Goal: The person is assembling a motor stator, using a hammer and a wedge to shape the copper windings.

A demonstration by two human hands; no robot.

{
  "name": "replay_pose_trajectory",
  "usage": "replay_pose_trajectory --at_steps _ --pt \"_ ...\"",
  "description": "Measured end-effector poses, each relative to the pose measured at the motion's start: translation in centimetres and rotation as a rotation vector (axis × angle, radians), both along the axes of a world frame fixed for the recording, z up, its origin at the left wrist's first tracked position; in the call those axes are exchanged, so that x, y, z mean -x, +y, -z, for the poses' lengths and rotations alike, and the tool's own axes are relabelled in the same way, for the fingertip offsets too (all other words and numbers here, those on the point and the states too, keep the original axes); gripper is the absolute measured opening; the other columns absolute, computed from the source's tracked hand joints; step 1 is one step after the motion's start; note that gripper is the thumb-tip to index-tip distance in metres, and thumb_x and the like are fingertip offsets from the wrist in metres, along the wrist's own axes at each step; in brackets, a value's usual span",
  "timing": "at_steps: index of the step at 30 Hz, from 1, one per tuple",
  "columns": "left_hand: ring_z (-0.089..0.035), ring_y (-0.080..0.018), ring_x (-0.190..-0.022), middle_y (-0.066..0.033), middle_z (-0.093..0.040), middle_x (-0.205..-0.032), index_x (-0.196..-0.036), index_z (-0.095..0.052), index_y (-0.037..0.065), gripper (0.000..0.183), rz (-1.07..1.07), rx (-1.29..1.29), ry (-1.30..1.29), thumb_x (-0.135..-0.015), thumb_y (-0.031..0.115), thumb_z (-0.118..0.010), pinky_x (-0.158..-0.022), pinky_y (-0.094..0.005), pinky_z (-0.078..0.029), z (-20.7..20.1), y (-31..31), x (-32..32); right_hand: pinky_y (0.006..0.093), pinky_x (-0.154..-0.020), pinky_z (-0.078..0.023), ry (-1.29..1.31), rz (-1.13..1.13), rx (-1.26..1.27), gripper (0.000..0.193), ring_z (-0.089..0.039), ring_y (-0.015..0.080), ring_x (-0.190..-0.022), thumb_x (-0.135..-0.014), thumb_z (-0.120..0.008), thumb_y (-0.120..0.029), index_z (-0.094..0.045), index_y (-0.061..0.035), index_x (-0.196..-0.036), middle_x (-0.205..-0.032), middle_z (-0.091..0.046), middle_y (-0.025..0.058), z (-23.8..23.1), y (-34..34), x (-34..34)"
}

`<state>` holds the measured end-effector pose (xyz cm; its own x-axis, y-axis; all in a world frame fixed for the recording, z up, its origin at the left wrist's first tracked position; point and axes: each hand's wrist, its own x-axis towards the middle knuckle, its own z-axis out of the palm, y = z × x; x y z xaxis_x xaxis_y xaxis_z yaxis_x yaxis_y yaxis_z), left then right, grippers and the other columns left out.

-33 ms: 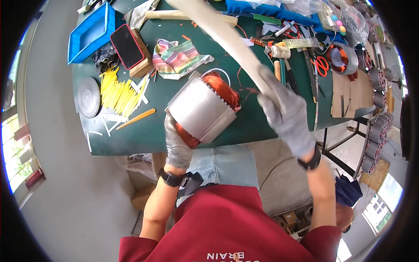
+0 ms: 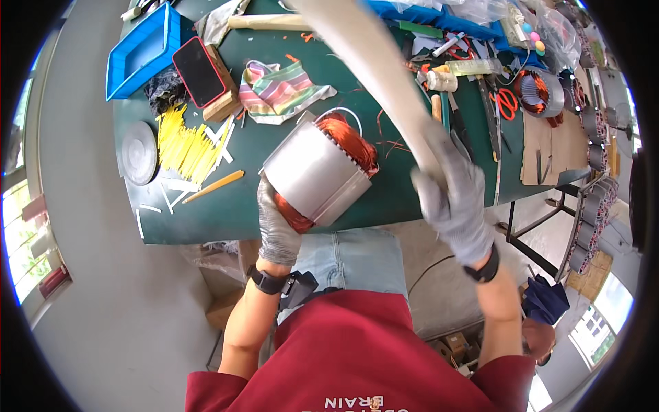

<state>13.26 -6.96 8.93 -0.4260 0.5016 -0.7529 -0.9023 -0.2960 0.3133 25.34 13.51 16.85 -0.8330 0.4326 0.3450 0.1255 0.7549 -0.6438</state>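
Observation:
A motor stator point(image 2: 317, 172), a silver metal cylinder with copper windings bulging from both ends, lies tilted near the table's front edge. My gloved left hand point(image 2: 277, 223) grips its lower left end, the fingers partly hidden behind it. A thin white loop point(image 2: 343, 114) arches over the upper windings. My gloved right hand point(image 2: 456, 196) is closed around the lower end of a long pale wooden bat point(image 2: 384, 86), raised to the right of the stator. The bat's far end is blurred and runs out of view at the top; it is apart from the stator.
On the green table point(image 2: 226, 223) lie yellow strips point(image 2: 185, 147), a striped cloth point(image 2: 281, 93), a phone point(image 2: 200, 72) on a wooden block, a grey disc point(image 2: 139, 153) and a blue tray point(image 2: 144, 51). At right are scissors point(image 2: 506, 103), hand tools and another stator point(image 2: 539, 93).
My right hand and the bat have shifted slightly to the right, and the bat now covers more of the things at the back. The stator and my left hand stay almost where they were.

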Motion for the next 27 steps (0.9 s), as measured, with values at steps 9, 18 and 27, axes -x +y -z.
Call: replay_pose_trajectory --at_steps 9,18,27 --pt "-0.05 -0.0207 -0.111 -0.007 -0.05 -0.12 -0.133 -0.036 0.006 0.058 0.526 0.412 0.866 -0.093 0.047 -0.04 -0.09 -0.0328 -0.044 10.3 -7.4 -7.0 0.0309 -0.065 -0.052 -0.007 0.015 0.289 0.046 -0.065 0.03 -0.081 -0.086 -0.052 -0.021 -0.044 -0.0051 -0.129 -0.112 -0.06 0.0182 1.3 -0.4 -1.2" --pt "-0.057 -0.0208 -0.1 -0.0048 -0.058 -0.109 -0.129 -0.041 0.007 0.056 0.093 0.103 0.377 -0.088 0.045 -0.05 -0.082 -0.0349 -0.048 0.6 -0.8 -4.0 0.0343 -0.071 -0.051 0.064 -0.045 0.15 0.042 -0.064 0.0284 -0.083 -0.086 -0.058 -0.021 -0.049 -0.0096 -0.126 -0.108 -0.062 0.0097 -1.1 -0.6 -0.8" --pt "-0.052 -0.0219 -0.11 -0.0056 -0.054 -0.121 -0.125 -0.047 0.009 0.053 -0.124 -0.044 0.261 -0.089 0.048 -0.046 -0.093 -0.0424 -0.042 0.3 -0.2 -2.9 0.0328 -0.062 -0.051 -0.128 -0.057 0.075 0.044 -0.063 0.029 -0.072 -0.085 -0.056 -0.029 -0.05 -0.0125 -0.126 -0.105 -0.062 0.0161 -1.0 -0.1 -1.0"
